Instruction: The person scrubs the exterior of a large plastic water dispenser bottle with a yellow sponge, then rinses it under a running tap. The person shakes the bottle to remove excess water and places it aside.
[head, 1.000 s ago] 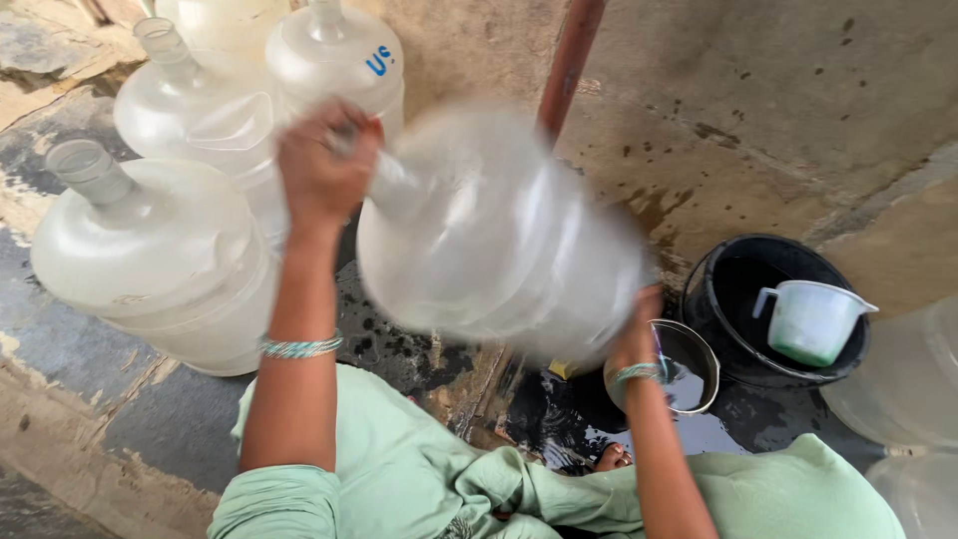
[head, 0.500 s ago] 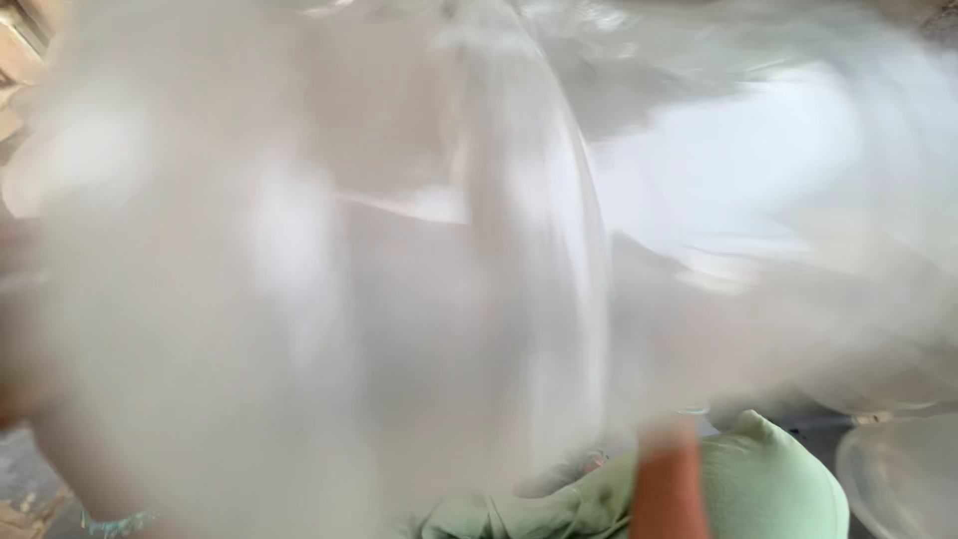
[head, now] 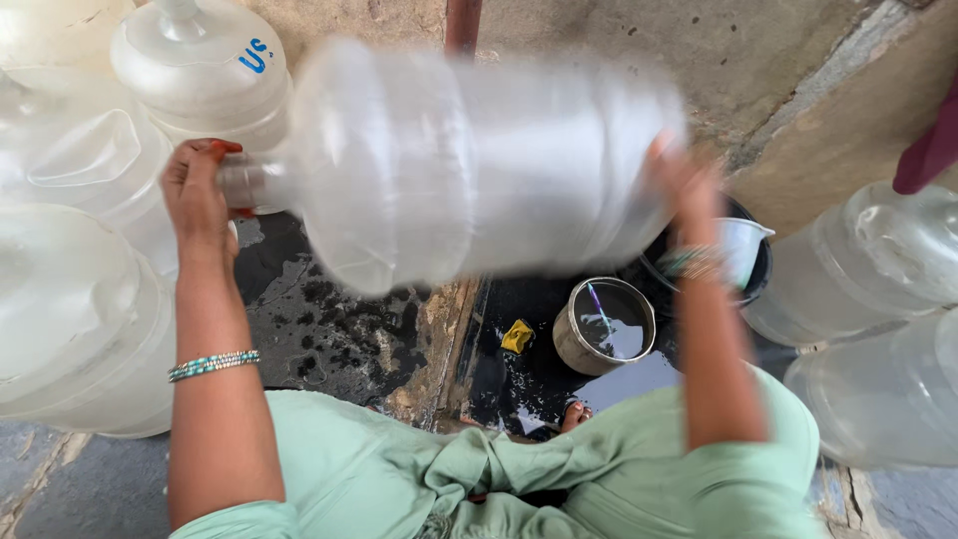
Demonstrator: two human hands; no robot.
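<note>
I hold a large clear plastic water jug (head: 469,160) sideways in front of me, blurred by motion. My left hand (head: 200,195) covers and grips its neck at the left end. At the right end, my right hand (head: 689,190) presses against the jug's base. Both wrists wear bead bangles. Below the jug sits a steel pot (head: 604,324) with dark water in it, and a small yellow scrub pad (head: 517,336) lies on the wet ground.
Several more clear jugs stand at the left (head: 85,299) and right (head: 868,260). A white plastic mug (head: 743,245) rests in a black bucket (head: 760,268) behind my right arm. A rusty pipe (head: 462,25) runs up the concrete wall.
The jug swung up close to the camera, filling the view, and now lies horizontal and lower. My right hand has shifted from under it to its base.
</note>
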